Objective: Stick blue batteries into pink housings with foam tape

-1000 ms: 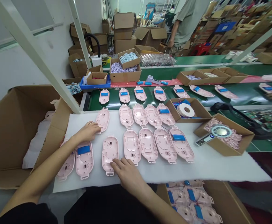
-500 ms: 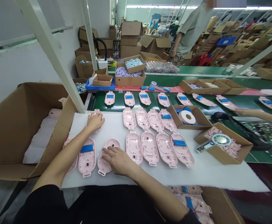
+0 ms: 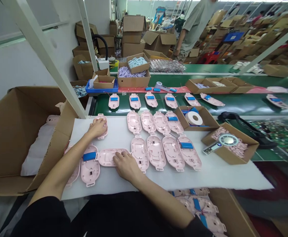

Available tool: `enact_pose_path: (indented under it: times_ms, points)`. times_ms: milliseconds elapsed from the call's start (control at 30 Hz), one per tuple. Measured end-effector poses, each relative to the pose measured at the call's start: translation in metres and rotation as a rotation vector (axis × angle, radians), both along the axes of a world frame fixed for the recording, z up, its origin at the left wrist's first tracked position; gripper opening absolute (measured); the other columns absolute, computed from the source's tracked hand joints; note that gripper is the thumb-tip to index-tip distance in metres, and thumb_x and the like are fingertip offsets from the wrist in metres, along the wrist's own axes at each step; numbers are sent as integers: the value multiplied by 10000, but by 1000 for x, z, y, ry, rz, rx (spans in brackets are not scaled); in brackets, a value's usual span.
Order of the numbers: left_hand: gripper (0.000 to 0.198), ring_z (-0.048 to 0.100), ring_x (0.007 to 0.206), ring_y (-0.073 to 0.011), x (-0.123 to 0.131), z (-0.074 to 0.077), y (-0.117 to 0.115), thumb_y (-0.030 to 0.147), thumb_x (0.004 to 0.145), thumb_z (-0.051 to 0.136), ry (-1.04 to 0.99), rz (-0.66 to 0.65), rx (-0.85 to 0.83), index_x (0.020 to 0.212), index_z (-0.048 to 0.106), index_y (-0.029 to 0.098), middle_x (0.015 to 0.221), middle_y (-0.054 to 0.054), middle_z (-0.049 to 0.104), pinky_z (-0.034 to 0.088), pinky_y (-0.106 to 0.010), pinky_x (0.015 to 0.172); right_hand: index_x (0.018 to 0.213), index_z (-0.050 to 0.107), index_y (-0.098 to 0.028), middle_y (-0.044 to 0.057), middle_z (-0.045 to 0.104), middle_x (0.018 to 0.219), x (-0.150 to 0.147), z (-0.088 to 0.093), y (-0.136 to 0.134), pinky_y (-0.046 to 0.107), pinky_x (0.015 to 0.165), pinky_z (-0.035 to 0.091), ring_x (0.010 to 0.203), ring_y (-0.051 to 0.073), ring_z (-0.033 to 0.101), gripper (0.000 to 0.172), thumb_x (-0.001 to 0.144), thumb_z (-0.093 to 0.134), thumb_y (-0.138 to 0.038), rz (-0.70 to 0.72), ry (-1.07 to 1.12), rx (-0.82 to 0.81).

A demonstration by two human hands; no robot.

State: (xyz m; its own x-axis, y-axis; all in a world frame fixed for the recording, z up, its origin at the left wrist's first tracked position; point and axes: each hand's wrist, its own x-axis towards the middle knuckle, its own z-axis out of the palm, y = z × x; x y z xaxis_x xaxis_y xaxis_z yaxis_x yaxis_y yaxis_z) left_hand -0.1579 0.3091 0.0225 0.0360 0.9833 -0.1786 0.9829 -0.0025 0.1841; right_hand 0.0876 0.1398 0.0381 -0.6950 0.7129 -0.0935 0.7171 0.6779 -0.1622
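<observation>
From my remote seat I have the left hand (image 3: 98, 127) reaching farther forward, its forearm slanting up from the lower left, knuckles arched and fingers bent down over a pale pink, oval, moulded plastic shell (image 3: 102, 117) near the back edge of the white, soft-looking sheet (image 3: 158, 182). I can't tell whether those fingers pinch the rim or merely press on it, because the hand covers the contact. The right hand (image 3: 126, 164) comes in from the lower right, palm down, fingers lying close together and curved over the right end of a second pale pink oval plastic shell (image 3: 106, 157), turned sideways on the sheet; its thumb side is too hidden for me to judge a pinch. That shell is a shallow tray with rounded ends, smooth and matte, with moulded ridges inside. Its left end lies right beside an upright pink shell (image 3: 91, 171) carrying a glossy blue rectangular block (image 3: 89, 156); I can't make out whether they touch. To the right, more pink shells (image 3: 139, 151) stand in two rows, slotted tabs at their ends. Behind, the smooth green belt (image 3: 121, 111) shines, and a brown cardboard box (image 3: 198, 128) holds a flat white ring-shaped roll (image 3: 193, 114).
</observation>
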Motion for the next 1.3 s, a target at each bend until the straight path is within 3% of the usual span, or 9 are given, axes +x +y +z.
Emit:
enact_pose_path:
  times_ms: [100,167,267,333,400,567,800,1167,1300]
  points:
    - [573,285,1511,-433,1,0,-2,479,994,399,3,-13,16,1504,546,264,1672,-115,416,376,-665,1135,1273,663,-134,172,670,1320,-2,0,-1,410,856,591,1093,323,662,465,1017,639,-522,-135,15,-55]
    - [579,282,1509,-428,2,-1,-3,494,995,404,-4,-35,22,1510,540,268,1672,-112,415,374,-652,1145,1286,657,-153,162,648,1383,0,-2,-2,433,915,579,1151,321,646,519,1010,631,-591,-72,82,-37]
    - [602,263,1519,-421,2,-4,-1,498,981,458,-14,-83,19,1537,514,276,1685,-99,398,358,-624,1173,1306,660,-182,130,563,1530,8,-12,-5,497,1074,508,1353,344,529,460,1010,661,-534,83,145,7]
    - [584,248,1526,-423,5,-7,5,451,974,486,-13,-108,18,1530,527,277,1689,-99,390,346,-629,1179,1277,677,-183,126,545,1551,12,-19,-7,507,1110,481,1383,346,498,397,1010,674,-476,104,145,9]
    - [563,238,1533,-421,13,-11,17,404,971,510,-13,-130,20,1518,541,279,1691,-101,384,339,-639,1177,1271,677,-166,138,537,1556,12,-24,-11,498,1085,499,1352,345,516,380,1012,671,-443,107,132,6]
    - [531,272,1533,-391,47,-20,46,419,995,573,-41,-179,38,1493,548,237,1668,-112,395,332,-617,1190,1433,569,-121,186,456,1620,8,-28,-31,488,978,559,1296,366,540,581,972,712,-444,84,107,-14]
    - [530,296,1519,-388,69,-27,53,452,1023,558,-75,-178,80,1510,535,241,1656,-112,402,330,-613,1190,1427,543,-132,193,442,1611,10,-35,-49,474,956,564,1245,350,552,582,932,734,-369,70,145,-47]
    - [502,331,1484,-397,68,-24,47,431,1004,562,-88,-173,134,1463,585,229,1620,-120,459,339,-626,1167,1406,563,-145,199,478,1561,3,-31,-36,479,983,562,1275,356,536,584,910,776,-366,74,171,-96]
    - [443,360,1458,-401,72,-5,35,412,1009,542,-88,-188,187,1401,647,234,1604,-123,502,364,-615,1151,1424,567,-168,179,478,1585,8,-41,-39,500,1012,543,1306,370,520,571,916,769,-332,90,184,-91]
